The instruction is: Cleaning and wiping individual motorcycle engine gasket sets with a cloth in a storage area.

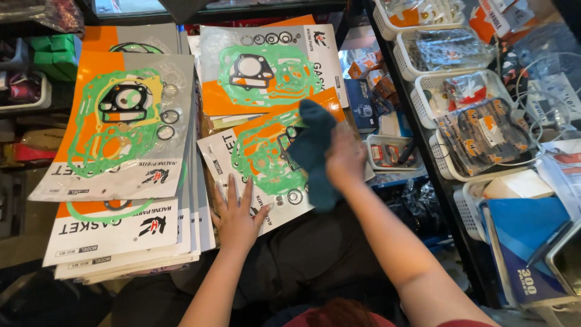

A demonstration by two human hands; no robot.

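Wiping gasket pack [260, 158]: right hand [344, 158] clutches dark cloth [313, 151] over it; left hand [235, 213], fingers spread, pins its near edge.

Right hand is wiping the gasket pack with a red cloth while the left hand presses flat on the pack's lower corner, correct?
Not quite: in the head view the cloth in the right hand is dark blue, not red. The left hand does press flat on the gasket pack.
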